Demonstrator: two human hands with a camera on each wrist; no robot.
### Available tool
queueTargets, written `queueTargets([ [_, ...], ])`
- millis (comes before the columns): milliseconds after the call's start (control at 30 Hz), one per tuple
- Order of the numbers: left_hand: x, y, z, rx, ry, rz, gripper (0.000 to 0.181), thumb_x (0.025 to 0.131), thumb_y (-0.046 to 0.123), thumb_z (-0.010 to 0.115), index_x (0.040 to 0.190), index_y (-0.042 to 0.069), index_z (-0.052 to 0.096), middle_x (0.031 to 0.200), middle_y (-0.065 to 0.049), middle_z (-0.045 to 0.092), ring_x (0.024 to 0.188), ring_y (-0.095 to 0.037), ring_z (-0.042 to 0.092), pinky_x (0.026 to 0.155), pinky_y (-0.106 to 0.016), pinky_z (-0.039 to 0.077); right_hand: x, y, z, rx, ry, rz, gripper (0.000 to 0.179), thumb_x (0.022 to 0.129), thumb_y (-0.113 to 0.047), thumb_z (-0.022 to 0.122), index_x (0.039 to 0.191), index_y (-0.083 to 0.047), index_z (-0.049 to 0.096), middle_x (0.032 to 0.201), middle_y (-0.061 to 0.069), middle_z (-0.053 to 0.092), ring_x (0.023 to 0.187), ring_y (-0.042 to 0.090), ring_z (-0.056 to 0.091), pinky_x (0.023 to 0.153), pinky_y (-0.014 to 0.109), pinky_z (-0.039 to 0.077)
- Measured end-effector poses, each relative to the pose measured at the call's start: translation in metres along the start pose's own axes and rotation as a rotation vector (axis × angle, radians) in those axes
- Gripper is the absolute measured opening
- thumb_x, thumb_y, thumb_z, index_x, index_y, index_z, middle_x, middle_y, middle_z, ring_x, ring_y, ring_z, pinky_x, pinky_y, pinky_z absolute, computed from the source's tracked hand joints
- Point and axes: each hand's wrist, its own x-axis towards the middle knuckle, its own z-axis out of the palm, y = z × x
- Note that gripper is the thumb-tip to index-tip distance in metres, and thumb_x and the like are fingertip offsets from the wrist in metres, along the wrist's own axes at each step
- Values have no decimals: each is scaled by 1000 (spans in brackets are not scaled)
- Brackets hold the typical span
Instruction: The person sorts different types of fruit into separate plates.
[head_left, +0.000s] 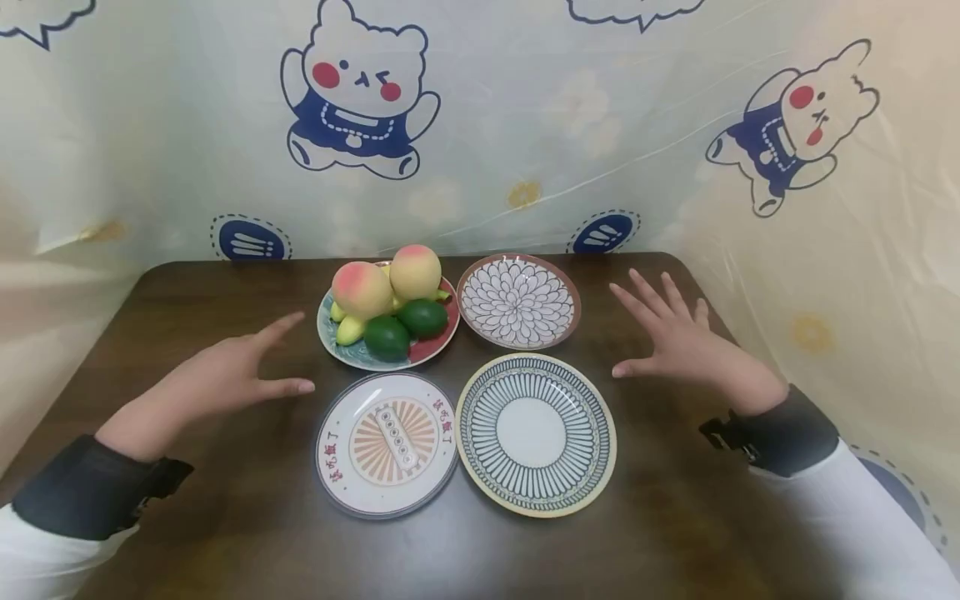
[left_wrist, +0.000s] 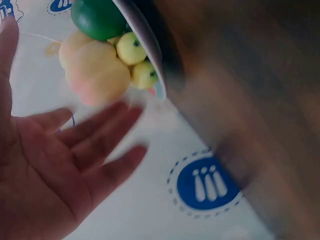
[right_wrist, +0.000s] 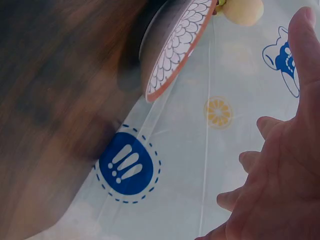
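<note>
My left hand [head_left: 232, 371] hovers over the table left of the plates, its fingers extended and nothing in it. Nearest to it is a plate of fruit [head_left: 352, 360], holding two peaches [head_left: 362, 290], two dark green avocado-like fruits [head_left: 387, 337] and small yellow-green fruits [head_left: 350, 330]. My right hand [head_left: 671, 337], fingers spread and holding nothing, hovers to the right of the brown-rimmed petal-patterned plate [head_left: 519, 302]. In the left wrist view, the left palm [left_wrist: 45, 180] shows bare beside the fruit. The right palm [right_wrist: 280, 185] is bare too in the right wrist view.
Nearer the front, a white plate with red characters [head_left: 387, 444] sits beside a yellow-rimmed plate with radiating stripes [head_left: 535, 435]. All stand on a dark brown wooden table [head_left: 225, 533]. A pale curtain with bear prints [head_left: 480, 125] hangs behind and along the sides.
</note>
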Motion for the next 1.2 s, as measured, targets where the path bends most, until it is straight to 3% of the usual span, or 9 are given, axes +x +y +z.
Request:
queueTargets([
  [67,3,-2,4,-87,-71,-2,91,92,59,67,155,1,36,137,-32,61,115,-48,65,88,-60,58,5,-2,-3,-3,3,-9,121,77,-56,83,166,-23,7,174,16,-8,154,59,-10,105,92,1],
  [167,10,-6,12,-220,-195,15,70,101,49,59,147,-2,47,119,-21,71,100,-29,70,83,-48,61,13,-7,-6,-5,17,-28,120,77,-56,83,166,-22,9,174,16,-7,154,58,-9,106,91,1],
  [333,23,-10,29,-426,-386,34,62,107,41,51,146,-7,46,106,-10,72,87,-17,68,76,-36,58,30,-21,-7,-2,35,-68,118,76,-53,85,165,-22,15,174,14,-3,157,53,-6,111,88,0],
  [433,28,-9,36,-490,-414,45,58,107,36,51,144,-9,48,101,-8,70,83,-17,67,71,-33,56,43,-34,-5,-5,22,-117,116,77,-53,85,165,-21,17,175,12,-3,158,50,-7,113,86,-2],
  [633,32,-5,48,-532,-451,22,53,106,28,54,143,-9,47,91,-6,66,77,-17,63,68,-33,58,70,-70,1,-60,-3,-268,115,77,-54,84,165,-21,18,175,10,-3,159,47,-8,117,82,0],
  [767,34,-2,51,-545,-481,-14,45,108,28,49,140,-3,47,87,-6,62,76,-17,60,64,-32,57,90,-100,3,-101,-30,-382,112,78,-60,82,164,-22,21,175,12,4,160,45,0,124,73,6],
  [967,36,1,52,-540,-522,-34,31,111,24,40,129,2,52,82,-5,58,73,-17,58,59,-30,57,116,-159,12,-31,-82,-580,107,77,-60,83,162,-20,31,170,18,22,159,39,20,129,56,22],
  [1200,37,3,52,-520,-541,-23,28,112,20,33,119,3,54,80,-5,57,71,-17,57,58,-28,56,140,-216,42,-89,-138,-675,92,85,-58,76,159,-18,37,167,17,29,153,30,33,126,40,34],
])
